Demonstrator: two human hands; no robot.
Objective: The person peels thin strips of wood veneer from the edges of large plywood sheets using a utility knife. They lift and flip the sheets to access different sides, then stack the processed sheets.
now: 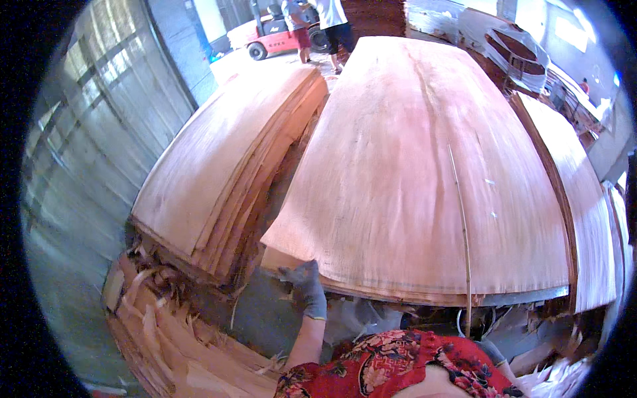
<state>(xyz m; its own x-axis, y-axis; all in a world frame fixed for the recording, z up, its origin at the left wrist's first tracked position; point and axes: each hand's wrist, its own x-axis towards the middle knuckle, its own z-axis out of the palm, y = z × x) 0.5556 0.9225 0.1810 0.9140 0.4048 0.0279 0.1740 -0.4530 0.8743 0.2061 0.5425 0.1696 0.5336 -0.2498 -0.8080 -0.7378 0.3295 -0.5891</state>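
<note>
My left hand (306,286), in a grey glove, is closed on the near left corner of a large wood veneer sheet (391,172). That pale pinkish sheet tops the middle stack, and its corner bends up a little beside my fingers. A long thin stick (460,212) lies across the sheet's right half, its near end reaching past the front edge. Low at the right, close to my red floral clothing (391,361), only part of my gloved right hand (491,351) shows; its fingers are hidden.
Another veneer stack (219,159) stands at the left, with a further one (570,192) at the right. Torn veneer scraps (179,338) heap up at the lower left. Beyond the stacks, two people (328,23) stand by a red forklift (272,41). A translucent curtain (86,199) hangs along the left.
</note>
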